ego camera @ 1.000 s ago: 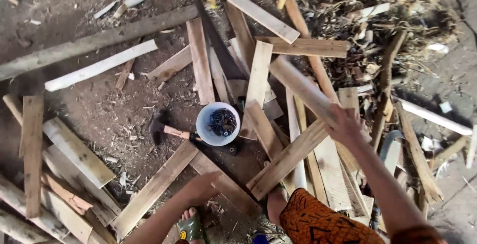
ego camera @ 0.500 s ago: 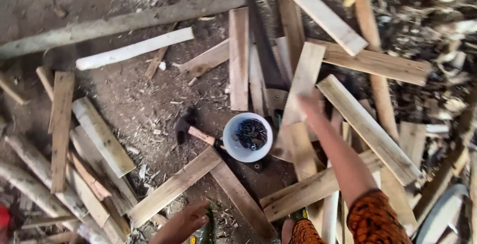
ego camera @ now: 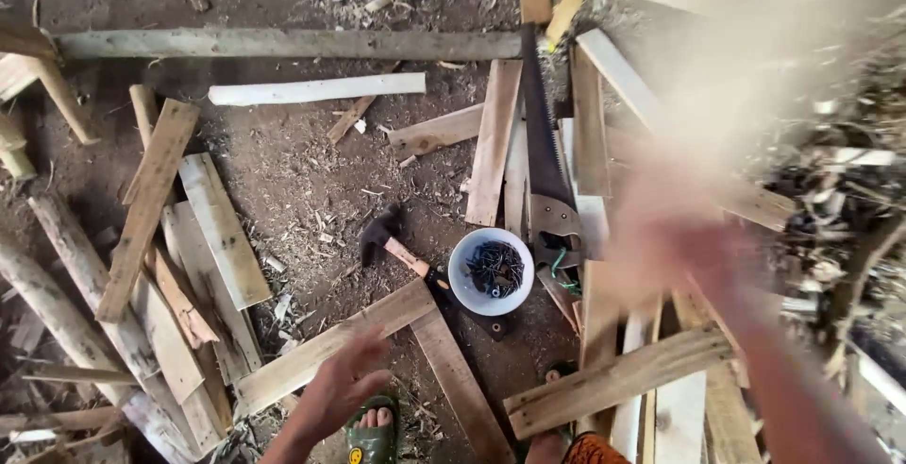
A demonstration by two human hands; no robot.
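My left hand (ego camera: 342, 387) hovers with fingers spread over a long plank (ego camera: 330, 346) lying on the dirt, beside my foot in a green sandal (ego camera: 372, 432). My right hand (ego camera: 675, 242) is badly motion-blurred. It appears closed on a pale wooden plank (ego camera: 755, 86) that streaks up toward the top right. Between the hands stands a white bowl of dark nails (ego camera: 491, 271). A hammer (ego camera: 394, 245) lies just left of the bowl. A hand saw (ego camera: 545, 162) lies just above it, blade pointing away from me.
Loose planks and offcuts lie scattered over dirt and sawdust: a heap at the left (ego camera: 179, 266), a long grey beam (ego camera: 283, 44) across the top, a white slat (ego camera: 316, 89) below it, more boards at the lower right (ego camera: 618, 379). Twiggy debris fills the right edge.
My view has shifted, so the bowl and hammer sit nearer the centre. My right arm has swung up and right with the plank, now blurred. My left hand has come further into view.
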